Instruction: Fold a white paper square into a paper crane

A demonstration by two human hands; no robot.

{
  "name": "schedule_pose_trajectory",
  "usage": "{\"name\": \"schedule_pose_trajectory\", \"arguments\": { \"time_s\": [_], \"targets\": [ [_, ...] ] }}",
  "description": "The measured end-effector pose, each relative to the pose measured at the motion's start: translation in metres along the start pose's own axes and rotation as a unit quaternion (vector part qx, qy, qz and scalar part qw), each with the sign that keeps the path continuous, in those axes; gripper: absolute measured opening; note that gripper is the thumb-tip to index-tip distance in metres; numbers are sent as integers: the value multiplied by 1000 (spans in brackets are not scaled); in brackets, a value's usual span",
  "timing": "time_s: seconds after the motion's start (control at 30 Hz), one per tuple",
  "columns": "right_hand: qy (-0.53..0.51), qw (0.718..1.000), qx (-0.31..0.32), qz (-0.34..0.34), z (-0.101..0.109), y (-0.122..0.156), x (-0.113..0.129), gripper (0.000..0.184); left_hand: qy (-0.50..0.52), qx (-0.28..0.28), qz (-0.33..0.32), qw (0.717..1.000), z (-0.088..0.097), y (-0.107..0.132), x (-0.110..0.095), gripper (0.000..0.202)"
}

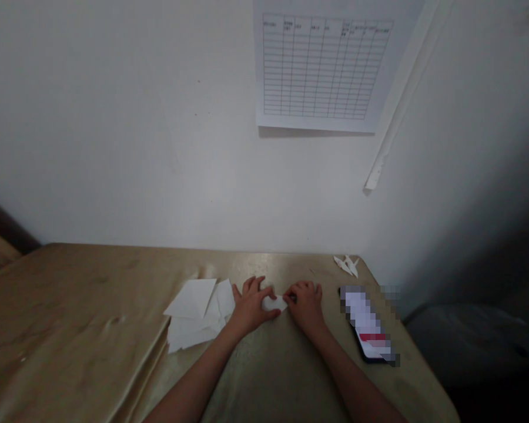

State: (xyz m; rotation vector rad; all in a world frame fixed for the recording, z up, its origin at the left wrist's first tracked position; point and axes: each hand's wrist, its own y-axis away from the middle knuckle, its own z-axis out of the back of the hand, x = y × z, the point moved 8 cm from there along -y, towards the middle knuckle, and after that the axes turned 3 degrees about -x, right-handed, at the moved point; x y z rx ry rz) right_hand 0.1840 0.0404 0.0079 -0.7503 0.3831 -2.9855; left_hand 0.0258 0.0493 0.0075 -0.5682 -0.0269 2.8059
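A small piece of white paper [273,303], seemingly folded, lies on the table between my two hands. My left hand [252,306] rests at its left side, thumb and forefinger curved around the paper's edges and the other fingers spread apart. At the paper's right end, my right hand [305,301] pinches the tip between thumb and forefinger, its remaining fingers curled. Just left of my left hand is a loose pile of white paper sheets [194,299], partly overlapping.
A phone [368,326] with a lit, blurred screen lies right of my right hand. Folded white paper shapes [347,265] sit at the table's [264,376] back right corner. A printed chart [321,70] hangs on the wall [158,147] behind. The cloth is creased at left.
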Motion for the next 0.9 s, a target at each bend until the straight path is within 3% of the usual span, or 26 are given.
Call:
{"name": "schedule_pose_trajectory", "arguments": {
  "time_s": [0.4,0.67,0.9],
  "targets": [
    [7,1000,-6,9,-1,1,0,13,-2,21,1,1000,-1,-1,2,42],
    [5,1000,-8,22,-1,-5,1,12,2,-5,8,1000,3,1,-6,49],
    [-3,1000,-20,2,-1,-5,-3,10,-2,-6,-3,1000,6,0,-7,33]
  ]
}}
